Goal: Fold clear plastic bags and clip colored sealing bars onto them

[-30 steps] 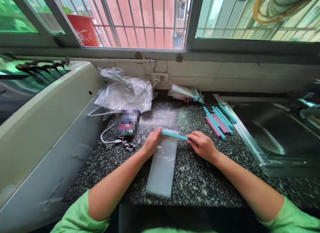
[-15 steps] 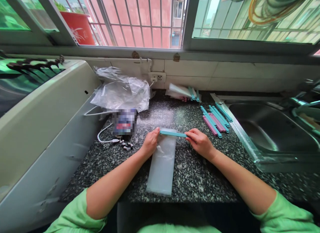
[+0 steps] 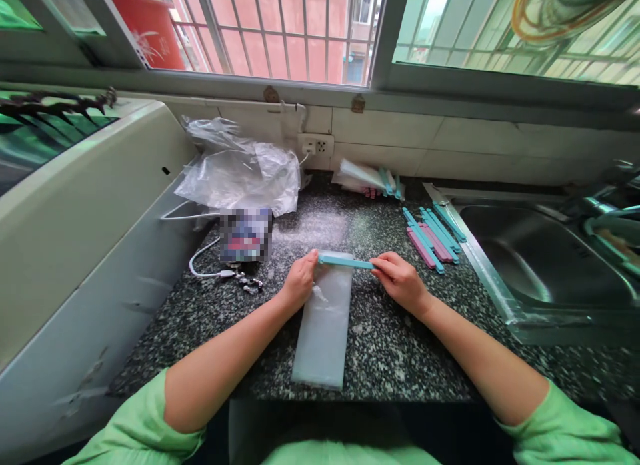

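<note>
Daylight fills a barred window [image 3: 285, 34] above the far tiled wall [image 3: 383, 135]; right, a steel sink [image 3: 537, 252] adjoins the speckled counter [image 3: 395, 352].

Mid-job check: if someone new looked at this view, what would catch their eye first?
Probably the blue strip near the centre, held by its ends between the left hand and right hand, across the upper end of a clear bag. Next, perhaps, the loose pink and blue strips left of the sink, then the crumpled plastic at the back left.
</note>
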Tool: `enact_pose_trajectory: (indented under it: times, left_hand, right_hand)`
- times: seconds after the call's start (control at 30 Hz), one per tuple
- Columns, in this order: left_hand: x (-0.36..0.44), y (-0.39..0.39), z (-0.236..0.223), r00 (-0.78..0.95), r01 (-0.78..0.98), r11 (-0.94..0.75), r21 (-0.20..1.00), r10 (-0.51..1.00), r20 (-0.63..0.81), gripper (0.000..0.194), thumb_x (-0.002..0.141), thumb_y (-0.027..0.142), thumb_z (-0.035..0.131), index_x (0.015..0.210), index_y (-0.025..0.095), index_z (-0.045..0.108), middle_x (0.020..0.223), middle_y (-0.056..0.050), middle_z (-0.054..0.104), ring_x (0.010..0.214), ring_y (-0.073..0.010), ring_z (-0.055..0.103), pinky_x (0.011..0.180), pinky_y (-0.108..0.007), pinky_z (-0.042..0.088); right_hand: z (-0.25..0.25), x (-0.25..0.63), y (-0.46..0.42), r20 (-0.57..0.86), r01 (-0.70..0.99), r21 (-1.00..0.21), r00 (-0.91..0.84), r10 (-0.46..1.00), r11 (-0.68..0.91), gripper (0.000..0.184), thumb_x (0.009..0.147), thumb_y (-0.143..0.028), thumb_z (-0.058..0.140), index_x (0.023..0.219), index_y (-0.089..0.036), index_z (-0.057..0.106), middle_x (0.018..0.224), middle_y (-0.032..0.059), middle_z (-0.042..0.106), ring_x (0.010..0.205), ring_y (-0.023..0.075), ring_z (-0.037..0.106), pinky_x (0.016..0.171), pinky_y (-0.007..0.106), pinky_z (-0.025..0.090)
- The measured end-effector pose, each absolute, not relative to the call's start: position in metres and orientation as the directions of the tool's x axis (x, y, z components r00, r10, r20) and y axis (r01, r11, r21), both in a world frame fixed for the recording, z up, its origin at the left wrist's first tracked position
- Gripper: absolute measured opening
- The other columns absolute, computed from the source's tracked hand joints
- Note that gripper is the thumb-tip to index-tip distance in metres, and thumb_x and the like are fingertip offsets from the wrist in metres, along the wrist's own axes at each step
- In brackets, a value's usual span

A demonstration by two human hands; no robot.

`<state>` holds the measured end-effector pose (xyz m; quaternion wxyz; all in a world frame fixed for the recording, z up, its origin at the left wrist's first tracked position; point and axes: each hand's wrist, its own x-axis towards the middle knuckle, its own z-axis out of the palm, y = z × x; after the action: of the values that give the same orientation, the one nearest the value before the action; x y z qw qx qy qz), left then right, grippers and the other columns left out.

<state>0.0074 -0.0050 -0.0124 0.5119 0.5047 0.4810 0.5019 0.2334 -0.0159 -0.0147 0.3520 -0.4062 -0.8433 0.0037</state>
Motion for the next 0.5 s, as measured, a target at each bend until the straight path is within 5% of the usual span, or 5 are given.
enact_pose_trajectory:
  times: [0.5]
  left_hand:
    - [0.0079,-0.0069,-0.0080,-0.007,-0.030,0.033,0.999,0.999,-0.033,0.041,0.069,0.056,0.053,0.054,0.019,0.045,0.054,0.002,0.042,0.056,-0.0120,0.036,0.056,-0.024,0.035]
  right_hand:
    - [-0.0156,0.2332,-0.0156,0.593,0.673,-0.334,-0.394,0.702,0.660,0.019,0.088,-0.023,0.047,0.100,-0.021,0.061,0.085,0.0059,0.059,0.074,0.0145,0.059,0.066,0.027,0.053]
